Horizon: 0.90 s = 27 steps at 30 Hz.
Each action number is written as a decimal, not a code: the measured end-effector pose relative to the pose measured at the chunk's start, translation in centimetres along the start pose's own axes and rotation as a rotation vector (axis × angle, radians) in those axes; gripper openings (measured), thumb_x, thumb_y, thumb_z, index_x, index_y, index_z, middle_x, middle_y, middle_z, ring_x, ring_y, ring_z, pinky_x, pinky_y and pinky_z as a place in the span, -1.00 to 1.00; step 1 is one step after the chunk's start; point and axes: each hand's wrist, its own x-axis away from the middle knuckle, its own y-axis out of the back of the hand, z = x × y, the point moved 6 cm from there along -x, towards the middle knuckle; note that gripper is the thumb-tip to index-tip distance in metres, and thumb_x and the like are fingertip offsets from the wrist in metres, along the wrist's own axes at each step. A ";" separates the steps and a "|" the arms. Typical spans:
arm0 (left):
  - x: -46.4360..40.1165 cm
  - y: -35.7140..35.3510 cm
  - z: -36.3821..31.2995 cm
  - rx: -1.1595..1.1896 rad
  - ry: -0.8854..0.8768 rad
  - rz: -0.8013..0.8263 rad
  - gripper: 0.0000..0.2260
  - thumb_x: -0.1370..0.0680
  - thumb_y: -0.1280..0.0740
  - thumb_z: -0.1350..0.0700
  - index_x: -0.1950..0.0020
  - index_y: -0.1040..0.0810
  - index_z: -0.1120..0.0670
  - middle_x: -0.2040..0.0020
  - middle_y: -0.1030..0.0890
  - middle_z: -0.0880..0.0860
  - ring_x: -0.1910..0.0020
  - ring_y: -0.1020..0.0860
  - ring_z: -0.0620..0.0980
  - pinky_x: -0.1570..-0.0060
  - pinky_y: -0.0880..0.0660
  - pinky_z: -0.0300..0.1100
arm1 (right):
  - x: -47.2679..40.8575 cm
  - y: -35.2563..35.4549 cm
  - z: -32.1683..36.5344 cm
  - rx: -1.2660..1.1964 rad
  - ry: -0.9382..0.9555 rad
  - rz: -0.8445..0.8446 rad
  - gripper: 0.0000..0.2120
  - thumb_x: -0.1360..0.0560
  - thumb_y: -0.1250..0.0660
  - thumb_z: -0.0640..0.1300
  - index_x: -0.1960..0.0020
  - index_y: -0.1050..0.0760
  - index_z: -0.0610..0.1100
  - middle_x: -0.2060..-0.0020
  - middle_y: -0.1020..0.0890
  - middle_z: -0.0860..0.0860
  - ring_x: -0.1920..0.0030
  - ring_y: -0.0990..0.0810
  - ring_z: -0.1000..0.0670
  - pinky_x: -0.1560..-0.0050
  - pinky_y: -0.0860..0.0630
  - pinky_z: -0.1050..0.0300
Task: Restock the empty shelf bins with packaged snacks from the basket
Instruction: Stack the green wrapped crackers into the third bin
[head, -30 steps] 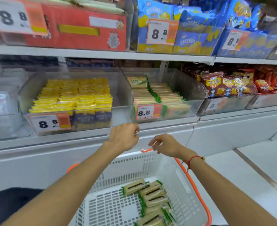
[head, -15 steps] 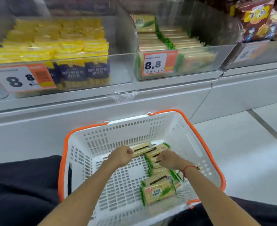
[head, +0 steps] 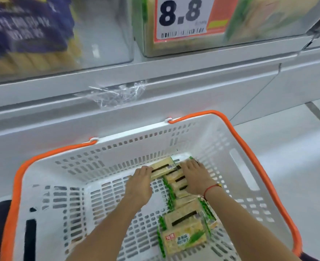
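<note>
Basket (head: 236, 166): white, orange-rimmed — below the shelf bins.
Snack packs (head: 176, 182): on basket floor.
Left hand (head: 139, 183): fingers curled on the far pack's end.
Right hand (head: 195, 176): fingers flat, together — pressing the packs.

White slotted basket (head: 117, 159) with orange rim, lower centre of frame, tilted toward the shelf. Row of beige-and-green snack packs (head: 176, 183) along its floor right of centre, mostly on edge; nearest pack (head: 185, 236) flat, label up. Clear shelf bin (head: 268, 25) upper right, holding matching packs.
</note>
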 end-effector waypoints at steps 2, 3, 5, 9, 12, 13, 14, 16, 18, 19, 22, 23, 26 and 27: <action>-0.4 -0.1 0.1 -0.037 0.034 -0.076 -0.50 -0.56 -0.26 0.23 -0.47 -0.21 0.03 -0.40 -0.29 -0.01 -0.36 -0.30 0.02 -0.18 -0.40 -0.12 | -0.2 -0.1 -0.3 0.033 0.019 -0.069 -0.35 -0.45 -0.35 -0.07 -0.45 -0.14 -0.11 -0.39 -0.27 -0.11 -0.42 -0.22 -0.14 -0.43 -0.18 -0.08; -0.6 -0.2 0.3 -0.048 0.045 -0.104 -0.51 -0.56 -0.25 0.26 -0.45 -0.23 0.01 -0.39 -0.31 -0.02 -0.34 -0.31 0.02 -0.15 -0.42 -0.13 | -0.3 0.1 -0.3 0.044 0.032 -0.112 -0.40 -0.44 -0.34 -0.13 -0.42 -0.20 -0.08 -0.34 -0.33 -0.09 -0.37 -0.28 -0.14 -0.39 -0.21 -0.07; -0.8 -0.4 0.5 -0.065 0.041 -0.129 -0.50 -0.55 -0.24 0.30 -0.45 -0.24 -0.01 -0.38 -0.34 -0.03 -0.33 -0.34 0.01 -0.15 -0.43 -0.13 | -0.3 0.7 -0.2 0.072 0.058 -0.179 -0.49 -0.43 -0.29 -0.25 -0.36 -0.33 -0.05 -0.26 -0.41 -0.07 -0.28 -0.37 -0.12 -0.33 -0.27 -0.04; 0.2 0.4 0.7 0.091 0.073 -0.040 -0.56 -0.59 -0.19 0.26 -0.44 -0.22 -0.01 -0.15 -0.56 0.04 -0.01 -0.54 0.05 0.13 -0.47 -0.08 | 0.7 1.5 -0.1 0.057 0.078 -0.188 -0.60 -0.45 -0.27 -0.32 -0.25 -0.46 -0.04 -0.20 -0.46 -0.05 -0.23 -0.42 -0.10 -0.23 -0.37 0.02; 1.3 1.1 1.5 0.311 0.137 0.070 -0.72 -0.64 -0.10 0.15 -0.36 -0.28 0.02 0.06 -0.59 0.04 0.29 -0.51 0.04 0.33 -0.42 -0.12 | 2.3 1.5 0.1 -0.123 0.012 -0.137 -0.71 -0.49 -0.25 -0.28 -0.19 -0.47 -0.08 -0.12 -0.55 -0.06 -0.12 -0.51 -0.10 -0.02 -0.45 0.06; 1.8 1.4 1.7 0.437 0.170 0.109 -0.72 -0.64 -0.10 0.13 -0.35 -0.31 0.04 0.08 -0.59 0.04 0.29 -0.52 0.04 0.32 -0.44 -0.12 | 2.9 1.8 0.4 -0.183 0.003 -0.105 -0.75 -0.51 -0.24 -0.24 -0.17 -0.49 -0.10 -0.06 -0.58 -0.07 -0.04 -0.54 -0.10 0.06 -0.45 0.09; 2.2 2.0 1.9 0.571 0.203 0.132 -0.72 -0.63 -0.13 0.12 -0.34 -0.35 0.07 0.07 -0.60 0.04 0.24 -0.55 0.05 0.27 -0.46 -0.12 | 3.5 2.1 0.7 -0.242 0.015 -0.052 -0.80 -0.53 -0.23 -0.18 -0.13 -0.51 -0.12 0.03 -0.60 -0.06 0.07 -0.54 -0.08 0.15 -0.43 0.13; 3.4 3.8 2.0 0.753 0.247 0.125 -0.72 -0.63 -0.19 0.06 -0.30 -0.44 0.11 -0.05 -0.60 0.06 0.08 -0.54 0.05 0.14 -0.43 -0.16 | 5.0 2.7 1.6 -0.408 0.069 0.113 -0.87 -0.55 -0.24 -0.11 0.00 -0.54 -0.11 0.25 -0.54 0.01 0.21 -0.50 -0.05 0.30 -0.39 0.20; 4.6 5.5 2.1 0.839 0.253 0.112 -0.68 -0.61 -0.22 -0.06 -0.26 -0.48 0.10 -0.26 -0.51 0.09 -0.12 -0.50 0.05 -0.03 -0.39 -0.19 | 6.8 3.5 2.2 -0.620 0.110 0.283 -0.91 -0.54 -0.28 -0.09 0.08 -0.53 -0.08 0.27 -0.53 0.05 0.19 -0.53 -0.02 0.28 -0.43 0.27; 5.2 6.2 2.3 0.877 0.254 0.115 -0.59 -0.60 -0.22 -0.13 -0.31 -0.48 0.12 -0.32 -0.48 0.10 -0.20 -0.48 0.07 -0.11 -0.40 -0.17 | 7.9 4.1 2.4 -0.747 0.111 0.359 -0.88 -0.54 -0.31 -0.09 0.00 -0.56 -0.12 0.19 -0.58 0.04 0.15 -0.56 0.03 0.22 -0.50 0.28; 7.2 7.6 2.4 1.013 0.243 0.180 -0.53 -0.58 -0.20 -0.20 -0.31 -0.52 0.10 -0.29 -0.52 0.12 -0.21 -0.51 0.08 -0.19 -0.45 -0.10 | 10.2 6.2 2.8 -1.036 0.104 0.508 -0.60 -0.52 -0.38 -0.14 -0.29 -0.44 -0.27 -0.09 -0.61 -0.05 0.00 -0.63 0.08 -0.01 -0.60 0.20; 7.8 7.8 2.0 1.084 0.214 0.226 -0.56 -0.58 -0.18 -0.19 -0.26 -0.54 0.09 -0.23 -0.57 0.12 -0.15 -0.54 0.06 -0.18 -0.47 -0.10 | 10.7 7.0 2.9 -1.072 0.113 0.502 -0.58 -0.49 -0.41 -0.14 -0.30 -0.43 -0.23 -0.13 -0.60 -0.04 -0.02 -0.64 0.06 -0.05 -0.60 0.17; 9.5 8.5 1.1 1.327 0.176 0.289 -0.58 -0.62 -0.10 -0.17 -0.21 -0.54 0.10 -0.14 -0.63 0.13 -0.12 -0.59 0.07 -0.03 -0.54 -0.12 | 11.1 9.3 2.5 -1.115 0.093 0.313 -0.61 -0.39 -0.52 -0.10 -0.13 -0.46 -0.12 -0.11 -0.59 -0.05 -0.02 -0.64 0.02 -0.07 -0.60 0.10; 9.9 8.6 1.0 1.381 0.182 0.275 -0.56 -0.63 -0.07 -0.18 -0.22 -0.54 0.10 -0.15 -0.63 0.14 -0.14 -0.58 0.09 0.00 -0.53 -0.13 | 11.2 9.9 2.3 -1.117 0.080 0.227 -0.64 -0.36 -0.54 -0.09 -0.06 -0.47 -0.11 -0.08 -0.60 -0.08 -0.01 -0.64 0.00 -0.06 -0.61 0.08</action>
